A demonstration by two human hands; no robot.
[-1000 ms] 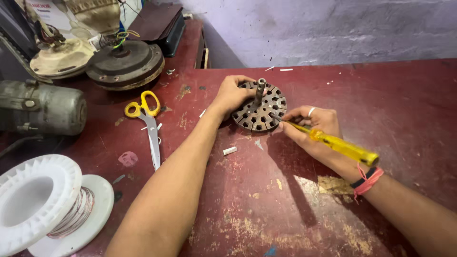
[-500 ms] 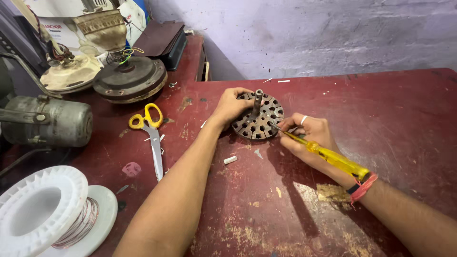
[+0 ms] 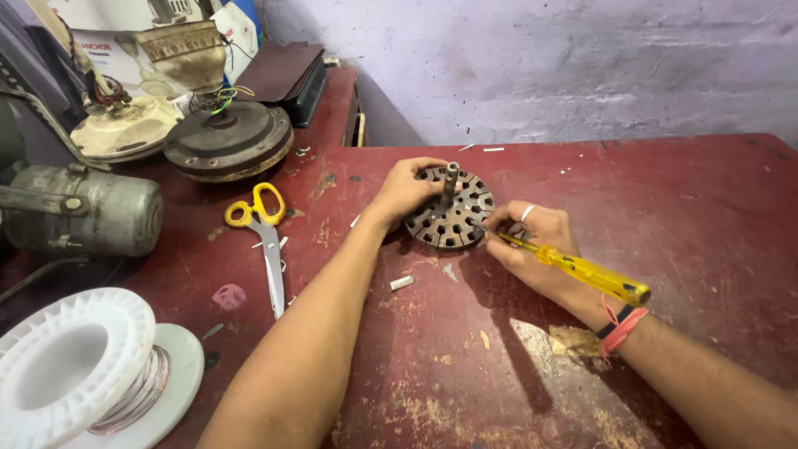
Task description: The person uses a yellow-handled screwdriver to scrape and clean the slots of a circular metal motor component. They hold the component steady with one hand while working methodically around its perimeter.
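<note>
Slotted stator core (image 3: 453, 218) is gripped by left hand (image 3: 407, 193); yellow-handled screwdriver (image 3: 582, 270) is clenched in right hand (image 3: 536, 249), tip at its rim. Printed white carton (image 3: 125, 46) is seen far left of it.

A motor-repair workshop: worn red bench (image 3: 682, 216), wire spool (image 3: 75, 366), fan motor housings (image 3: 226, 140).

Scene is evenly lit w/ soft, diffuse daylight; no harsh glare is seen. Shadows are cast toward the viewer, under the right hand (image 3: 536, 245) and forearm onto the red table (image 3: 706, 216). Centre is rendered sharp; slight softness and wide-angle stretching are noted at edges, esp. the white spool (image 3: 58, 366) bottom left.
</note>
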